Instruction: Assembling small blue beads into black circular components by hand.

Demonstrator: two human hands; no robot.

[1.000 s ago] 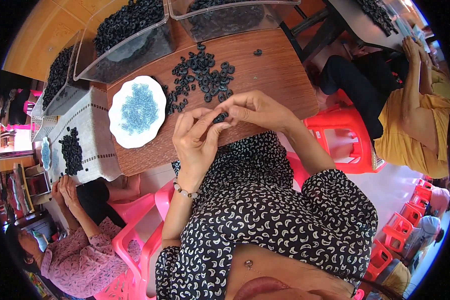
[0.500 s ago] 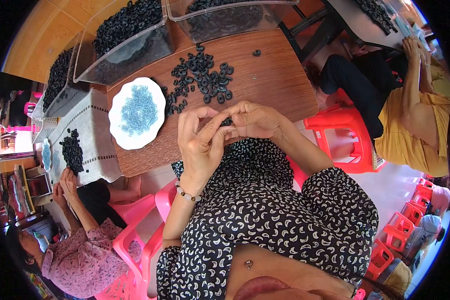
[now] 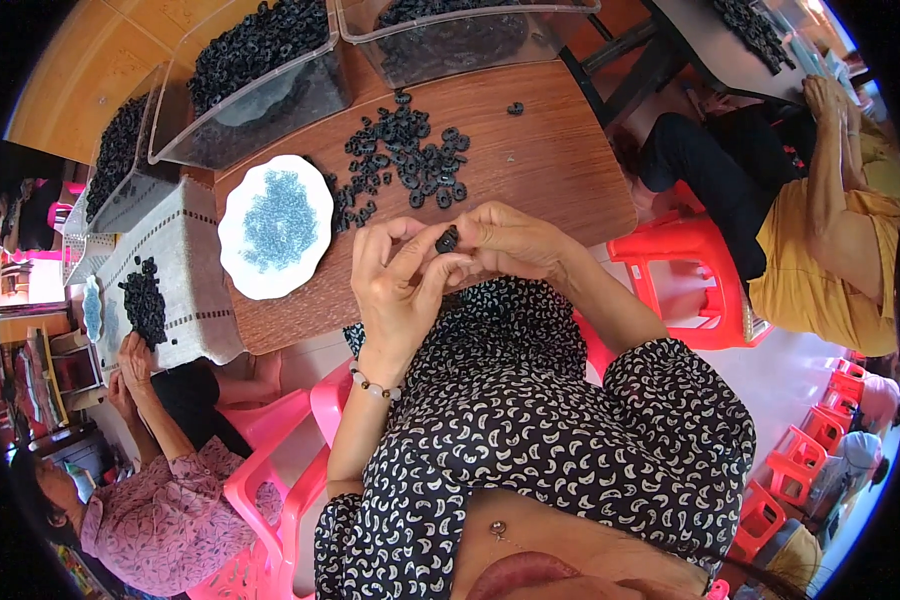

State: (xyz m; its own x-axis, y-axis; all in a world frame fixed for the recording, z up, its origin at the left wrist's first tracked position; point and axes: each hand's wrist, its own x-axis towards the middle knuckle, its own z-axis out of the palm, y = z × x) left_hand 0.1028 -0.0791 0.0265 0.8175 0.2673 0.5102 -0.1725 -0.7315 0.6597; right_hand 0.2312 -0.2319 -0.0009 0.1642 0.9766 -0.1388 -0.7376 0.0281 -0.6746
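A small black ring-shaped part (image 3: 447, 239) is pinched between my two hands, just above the table's near edge. My left hand (image 3: 395, 265) holds it between thumb and forefinger, with the fingers bent. From the other side my right hand (image 3: 505, 240) closes its thumb and fingertips on it; where exactly they grip is partly hidden. Beyond my hands lies a loose pile of similar black parts (image 3: 410, 150) on the brown wooden table (image 3: 540, 150). A white scalloped plate (image 3: 232, 255) to the left of the pile carries many tiny bluish clear pieces.
Clear plastic bins (image 3: 260, 120) heaped with black parts stand along the far side. A single black part (image 3: 515, 108) lies apart on the table. One person sits at left by a cloth-covered table (image 3: 195, 290), another at right beside a red stool (image 3: 680, 280).
The black part has turned and shows more of its face between my fingertips. My left hand has shifted very slightly left; the pile and plate stay put.
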